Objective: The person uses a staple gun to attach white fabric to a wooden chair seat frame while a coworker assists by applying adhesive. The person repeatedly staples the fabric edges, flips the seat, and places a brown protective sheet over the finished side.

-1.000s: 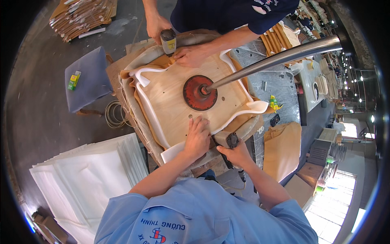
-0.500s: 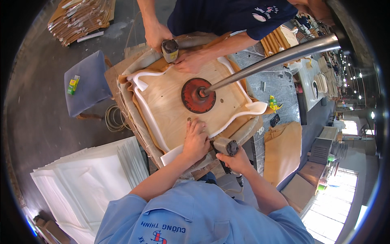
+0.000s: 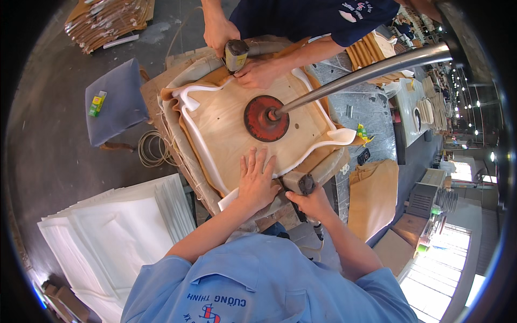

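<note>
A plywood seat panel (image 3: pixel 215 134) lies face up, with white foam (image 3: pixel 200 145) and tan upholstery cover (image 3: pixel 179 96) folded around its edges. My left hand (image 3: pixel 257 180) rests flat on the near edge of the panel, fingers spread. In my right hand (image 3: pixel 312 204) is a staple gun (image 3: pixel 298 183) with an air hose, its nose at the near edge just right of my left hand. A red round press pad (image 3: pixel 252 118) on a metal rod (image 3: pixel 366 78) bears on the middle of the panel.
Across from me a co-worker holds another staple gun (image 3: pixel 236 56) at the far edge, their other hand (image 3: pixel 258 74) on the cover. White foam sheets (image 3: pixel 118 226) are stacked at left, near a blue-grey cushioned stool (image 3: pixel 116 102). Brown material (image 3: pixel 374 196) lies at right.
My left hand's fingers have straightened and spread on the panel. My staple gun stays near the same edge. The co-worker's staple gun and hands have shifted right.
</note>
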### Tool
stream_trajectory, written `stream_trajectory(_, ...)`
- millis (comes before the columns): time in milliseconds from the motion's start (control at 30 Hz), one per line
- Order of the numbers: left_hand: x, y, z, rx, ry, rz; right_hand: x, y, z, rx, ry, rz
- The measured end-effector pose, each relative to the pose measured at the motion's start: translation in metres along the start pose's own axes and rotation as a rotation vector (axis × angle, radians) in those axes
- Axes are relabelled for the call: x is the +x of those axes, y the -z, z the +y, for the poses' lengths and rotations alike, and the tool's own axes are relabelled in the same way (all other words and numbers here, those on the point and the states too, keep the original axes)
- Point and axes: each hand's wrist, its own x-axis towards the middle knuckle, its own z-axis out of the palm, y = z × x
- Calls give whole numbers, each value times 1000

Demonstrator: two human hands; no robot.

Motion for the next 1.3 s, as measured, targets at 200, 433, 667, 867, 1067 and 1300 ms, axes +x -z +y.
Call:
stream_trajectory(200,-4,0,-6,43,0,-14,-13,0,-6,207,-24,-110)
stream_trajectory(433,-6,3,-4,31,1,-34,-9,-12,-11,115,-85,-57)
stream_trajectory(667,-29,27,-12,-10,-39,-145,-38,-23,25,323,38,54)
stream_trajectory(867,-87,48,15,-121,-245,-432,-105,-41,86,478,41,217)
stream_trajectory(1067,-78,-12,22,134,-443,-317,-139,-61,103,580,-33,271)
stream_trajectory(1300,-78,-27,26,252,-423,-304,-163,-85,130,652,-38,324)
